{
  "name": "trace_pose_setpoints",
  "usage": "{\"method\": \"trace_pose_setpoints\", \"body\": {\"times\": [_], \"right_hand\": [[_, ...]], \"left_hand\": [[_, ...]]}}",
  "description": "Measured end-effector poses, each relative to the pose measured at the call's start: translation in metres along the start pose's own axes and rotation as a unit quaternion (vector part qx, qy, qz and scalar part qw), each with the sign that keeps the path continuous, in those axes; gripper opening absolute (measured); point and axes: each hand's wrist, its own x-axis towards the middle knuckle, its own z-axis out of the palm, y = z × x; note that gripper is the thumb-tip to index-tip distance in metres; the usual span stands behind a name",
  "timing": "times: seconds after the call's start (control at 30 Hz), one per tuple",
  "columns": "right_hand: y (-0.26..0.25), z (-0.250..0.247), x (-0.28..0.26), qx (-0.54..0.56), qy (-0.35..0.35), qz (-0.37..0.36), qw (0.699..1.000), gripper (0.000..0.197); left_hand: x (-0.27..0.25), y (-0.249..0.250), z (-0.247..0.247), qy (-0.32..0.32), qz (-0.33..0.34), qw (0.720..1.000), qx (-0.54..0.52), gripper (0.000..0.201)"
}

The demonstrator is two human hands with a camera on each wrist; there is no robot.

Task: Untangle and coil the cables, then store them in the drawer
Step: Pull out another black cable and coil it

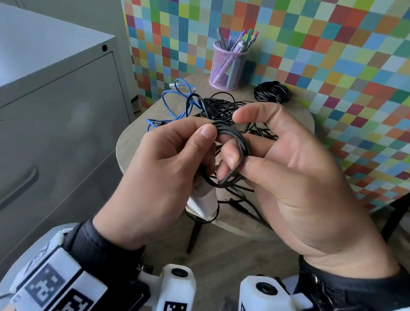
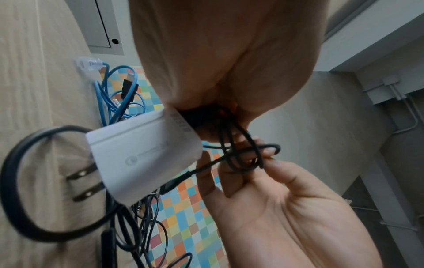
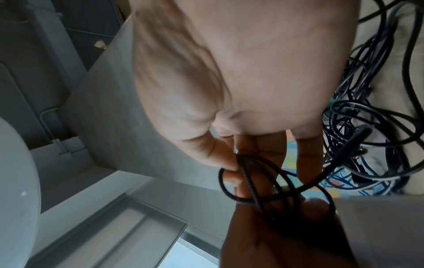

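A small coil of black braided cable (image 1: 233,145) is held between both hands above the table. My left hand (image 1: 205,136) pinches the coil's top with the thumb, and its lower fingers grip a white plug-in charger (image 1: 203,201) joined to that cable. In the left wrist view the charger (image 2: 142,157) sticks out of the fist, prongs outward, beside the coil (image 2: 243,154). My right hand (image 1: 235,139) has its index finger curled through the loops, thumb just above. The right wrist view shows the coil (image 3: 252,181) round those fingertips.
A tangle of black cables (image 1: 230,107) and a blue network cable (image 1: 177,93) lie on the small wooden table (image 1: 137,137). A coiled black cable (image 1: 272,91) and a pink pen holder (image 1: 228,66) stand at the back. A grey drawer cabinet (image 1: 38,110) is on the left.
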Motion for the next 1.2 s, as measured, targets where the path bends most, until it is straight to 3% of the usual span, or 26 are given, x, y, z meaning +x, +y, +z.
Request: {"method": "trace_pose_setpoints", "body": {"times": [0.23, 0.33, 0.5, 0.57, 0.63, 0.73, 0.8, 1.03, 1.1, 1.2], "right_hand": [[-0.0042, -0.0045, 0.0015, -0.044, 0.025, -0.011, 0.999, 0.034], [-0.0033, -0.0038, 0.0018, -0.126, 0.049, -0.039, 0.99, 0.031], [0.0007, -0.0073, 0.0035, -0.353, 0.088, -0.13, 0.923, 0.04], [-0.0005, -0.0085, 0.0035, -0.407, 0.111, -0.17, 0.89, 0.037], [-0.0011, -0.0071, 0.0032, -0.424, 0.127, -0.182, 0.878, 0.031], [0.0005, -0.0058, 0.0031, -0.387, 0.146, -0.143, 0.899, 0.02], [0.0022, -0.0052, 0.0035, -0.338, 0.146, -0.103, 0.924, 0.023], [-0.0018, -0.0015, -0.0016, -0.186, 0.024, -0.056, 0.981, 0.036], [-0.0028, -0.0042, -0.0026, -0.167, 0.012, -0.031, 0.985, 0.039], [0.0011, -0.0056, -0.0001, -0.233, 0.074, -0.043, 0.969, 0.024]], "left_hand": [[0.0004, -0.0039, 0.0035, 0.033, -0.012, 0.999, -0.027, 0.03], [0.0005, -0.0038, 0.0026, 0.043, -0.005, 0.999, -0.019, 0.03], [0.0003, -0.0042, 0.0027, 0.058, -0.023, 0.998, -0.029, 0.029], [0.0006, -0.0042, 0.002, 0.065, -0.017, 0.997, -0.036, 0.029], [0.0011, -0.0034, 0.0009, 0.072, -0.006, 0.996, -0.047, 0.028], [0.0013, -0.0027, 0.0, 0.075, 0.006, 0.996, -0.055, 0.028], [0.0011, -0.0033, 0.0007, 0.076, 0.009, 0.996, -0.054, 0.028], [-0.0008, -0.0026, 0.0022, 0.052, 0.028, 0.997, -0.05, 0.028], [-0.0022, -0.0003, 0.0027, 0.04, 0.035, 0.997, -0.047, 0.028], [-0.0049, 0.0036, 0.0072, 0.009, 0.046, 0.998, -0.03, 0.034]]}}
